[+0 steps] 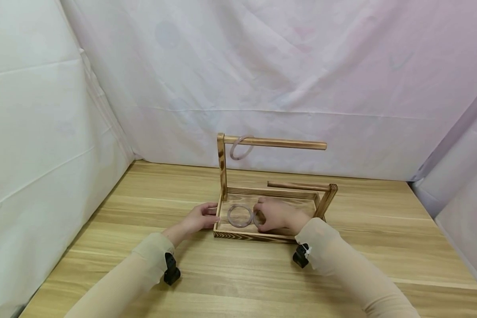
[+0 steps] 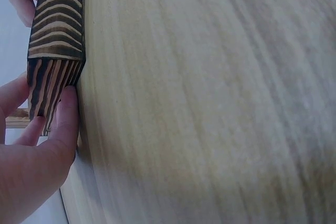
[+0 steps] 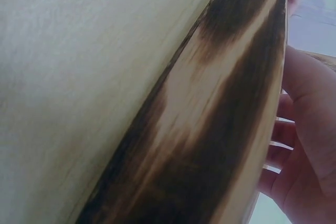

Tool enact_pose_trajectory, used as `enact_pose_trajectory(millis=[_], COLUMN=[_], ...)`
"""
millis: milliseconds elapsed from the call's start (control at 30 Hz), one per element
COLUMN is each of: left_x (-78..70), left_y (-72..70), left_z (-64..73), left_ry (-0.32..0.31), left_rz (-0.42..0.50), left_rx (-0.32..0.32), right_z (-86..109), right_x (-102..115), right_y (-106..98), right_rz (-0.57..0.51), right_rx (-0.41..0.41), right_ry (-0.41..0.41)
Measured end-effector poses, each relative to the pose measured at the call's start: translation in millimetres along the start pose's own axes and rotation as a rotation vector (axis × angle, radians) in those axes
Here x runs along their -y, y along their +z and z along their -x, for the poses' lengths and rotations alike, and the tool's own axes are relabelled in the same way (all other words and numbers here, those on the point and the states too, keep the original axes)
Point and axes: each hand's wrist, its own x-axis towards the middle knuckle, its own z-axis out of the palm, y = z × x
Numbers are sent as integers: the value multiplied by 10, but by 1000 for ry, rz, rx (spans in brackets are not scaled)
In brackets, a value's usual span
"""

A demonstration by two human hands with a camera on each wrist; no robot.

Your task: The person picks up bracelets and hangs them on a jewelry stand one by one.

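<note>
A wooden tray (image 1: 254,237) with two upright posts, each bearing a horizontal bar, stands on the table. At its left end wall, my left hand (image 1: 200,216) holds the tray, its fingers right at the end and the rim in the left wrist view. Inside the tray lies a pale purple bangle (image 1: 240,216). Just right of it, my right hand (image 1: 276,215) pinches a second bangle (image 1: 255,218) with curled fingers, which partly cover it. That bangle is hidden behind the tray wall (image 3: 210,108) in the right wrist view. A third bangle (image 1: 231,152) hangs on the upper bar (image 1: 286,143), near the left post.
The lower bar (image 1: 294,185) runs left from the short right post (image 1: 327,201), behind my right hand. A wood-grain table (image 1: 230,282) extends around the tray. White cloth (image 1: 286,79) hangs behind it, with more cloth at both sides.
</note>
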Motion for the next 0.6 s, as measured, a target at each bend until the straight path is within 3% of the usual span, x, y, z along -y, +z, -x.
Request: enact_pose_trajectory(millis=[333, 600], left_x=[-18, -24], left_y=[9, 13], left_z=[9, 24], left_ry=[-4, 12], left_rz=[-12, -6], left_rx=[-7, 4], right_z=[23, 61], right_x=[8, 40], right_y=[-14, -78], right_rz=[-29, -73], right_rx=[-41, -40], right_ry=[-32, -2])
